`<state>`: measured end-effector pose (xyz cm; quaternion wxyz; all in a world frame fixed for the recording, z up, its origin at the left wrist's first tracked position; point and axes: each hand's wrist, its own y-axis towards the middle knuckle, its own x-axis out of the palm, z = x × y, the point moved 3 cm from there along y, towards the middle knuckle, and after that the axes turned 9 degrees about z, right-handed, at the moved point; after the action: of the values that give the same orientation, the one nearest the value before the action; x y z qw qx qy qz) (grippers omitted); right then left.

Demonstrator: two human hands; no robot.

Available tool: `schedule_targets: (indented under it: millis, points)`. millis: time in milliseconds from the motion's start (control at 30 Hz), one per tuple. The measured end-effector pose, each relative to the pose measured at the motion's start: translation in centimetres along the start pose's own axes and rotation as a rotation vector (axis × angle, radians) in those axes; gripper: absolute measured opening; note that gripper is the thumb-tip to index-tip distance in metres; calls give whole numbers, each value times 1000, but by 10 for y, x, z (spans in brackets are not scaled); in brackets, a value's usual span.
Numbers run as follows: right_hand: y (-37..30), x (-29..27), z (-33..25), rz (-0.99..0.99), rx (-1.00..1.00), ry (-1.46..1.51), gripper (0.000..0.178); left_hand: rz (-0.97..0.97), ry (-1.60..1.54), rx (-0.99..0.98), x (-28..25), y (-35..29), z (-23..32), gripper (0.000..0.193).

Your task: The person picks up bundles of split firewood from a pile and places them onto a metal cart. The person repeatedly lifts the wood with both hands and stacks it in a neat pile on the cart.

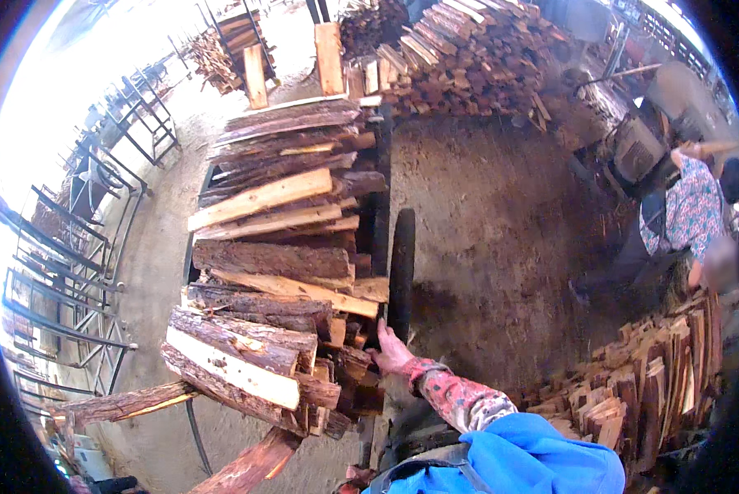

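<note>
Split logs [279, 272] stacked on cart, just left of right hand [390, 352]; grip unclear, left hand unseen.

A long heap of split firewood [468, 58] stretches across twelve to one o'clock, beyond a bare dirt floor [501, 214]. At four o'clock, short split boards [641, 387] stand on end in a tight stack. Empty black metal racks [56, 247] line the nine o'clock side. Another person in a patterned shirt [690, 210] stands at three o'clock beside a dark machine [637, 148]. A smaller wood pile [225, 49] sits at eleven o'clock.
</note>
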<state>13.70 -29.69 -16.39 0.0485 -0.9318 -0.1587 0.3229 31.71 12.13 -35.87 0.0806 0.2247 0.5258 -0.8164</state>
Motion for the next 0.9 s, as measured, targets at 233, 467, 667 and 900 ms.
schedule_targets:
  millis: [233, 467, 667, 900]
  points:
    - [6, -18, -5, -39, 25, 121, 88, 143, 177, -15, 32, 19, -46, 29]
    - [-3, -34, 28, -45, -49, 148, 79, 121, 93, -67, 44, 5, -26, 30]
    - [-32, -76, 123, -103, 137, 80, 67, 41, -62, -145, 48, 8, -9, 40]
    - [-81, -137, 236, 151, 217, -40, 42, 215, 392, -106, 11, -63, 115, 39]
